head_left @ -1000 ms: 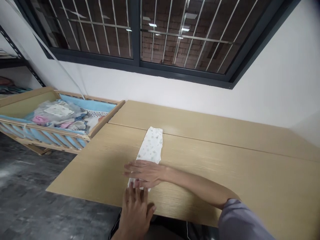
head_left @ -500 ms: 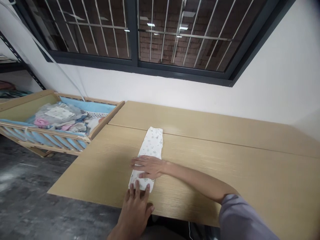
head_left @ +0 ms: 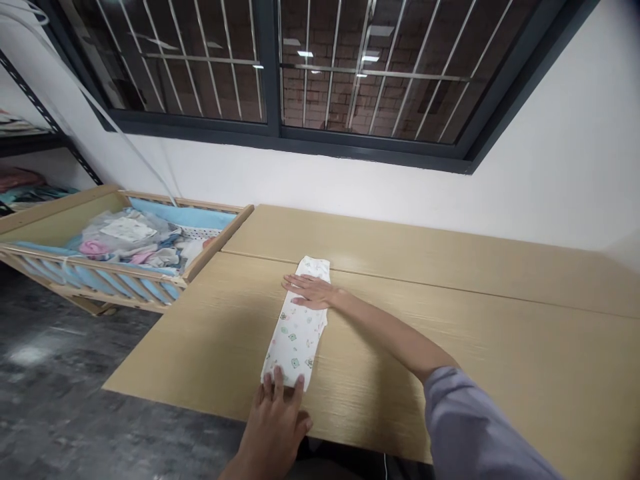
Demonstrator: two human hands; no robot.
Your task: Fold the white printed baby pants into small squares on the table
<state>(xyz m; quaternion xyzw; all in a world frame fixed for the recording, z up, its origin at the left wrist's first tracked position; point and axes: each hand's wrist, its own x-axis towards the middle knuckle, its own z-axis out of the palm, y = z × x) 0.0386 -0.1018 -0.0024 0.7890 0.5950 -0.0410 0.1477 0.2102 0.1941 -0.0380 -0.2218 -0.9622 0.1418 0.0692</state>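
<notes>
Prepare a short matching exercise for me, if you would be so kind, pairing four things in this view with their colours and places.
Things:
1. Patterned cloth
2. Crib lining
3. Window frame
4. Sleeve

Colours and places:
A. Dark grey, set in the white wall
B. Greyish purple, on the right arm
C. White with small motifs, lying on the table
D. Light blue, inside the wooden rails

Right pairs: 1-C, 2-D, 3-A, 4-B
</notes>
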